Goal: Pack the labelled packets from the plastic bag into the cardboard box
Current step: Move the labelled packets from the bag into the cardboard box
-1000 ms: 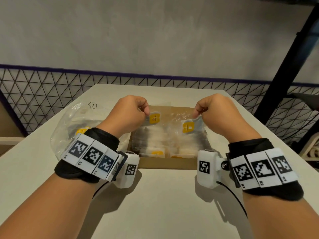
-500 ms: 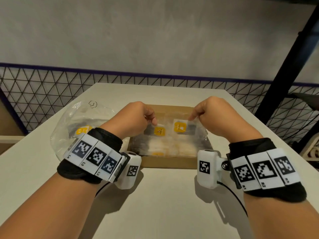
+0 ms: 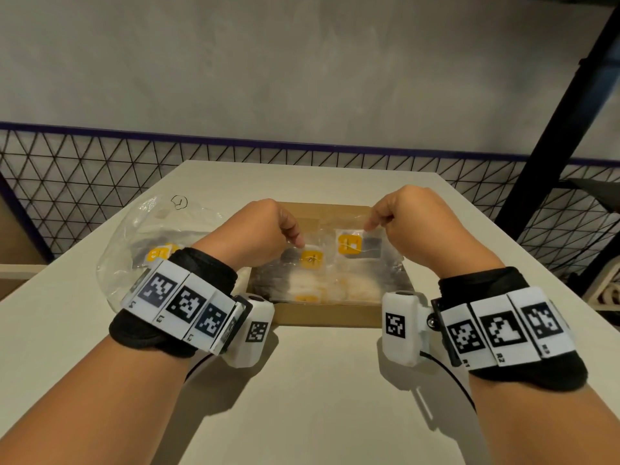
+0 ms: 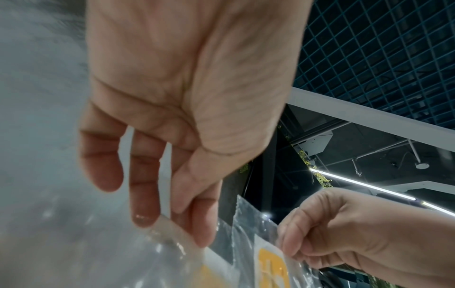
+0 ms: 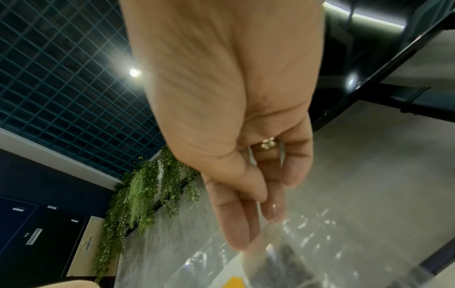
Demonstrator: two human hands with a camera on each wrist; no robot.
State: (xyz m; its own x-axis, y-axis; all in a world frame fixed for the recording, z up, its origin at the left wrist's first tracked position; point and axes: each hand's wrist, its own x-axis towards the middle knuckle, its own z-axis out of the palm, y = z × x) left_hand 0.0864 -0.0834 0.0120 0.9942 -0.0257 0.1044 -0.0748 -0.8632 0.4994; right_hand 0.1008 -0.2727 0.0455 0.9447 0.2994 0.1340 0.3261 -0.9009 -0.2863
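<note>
My left hand (image 3: 297, 241) pinches the top edge of a clear packet with a yellow label (image 3: 312, 259) low over the left half of the open cardboard box (image 3: 328, 316). In the left wrist view, thumb and fingers (image 4: 197, 231) close on that packet's edge (image 4: 172, 253). My right hand (image 3: 370, 226) pinches a second yellow-labelled packet (image 3: 350, 245) over the box's right half; the right wrist view shows its fingertips (image 5: 242, 233) on the clear film (image 5: 283, 269). More packets lie in the box beneath. The clear plastic bag (image 3: 147, 229) lies left of the box with labelled packets (image 3: 159, 254) inside.
The box and bag sit on a pale table (image 3: 318, 397) whose far edge is just beyond the box. A black wire-mesh fence (image 3: 84, 182) runs behind the table, and a dark slanted post (image 3: 563, 129) stands at the right.
Both hands have come down and slightly forward, lowering the two packets from above the box onto the pile inside it. Both pinches hold.
</note>
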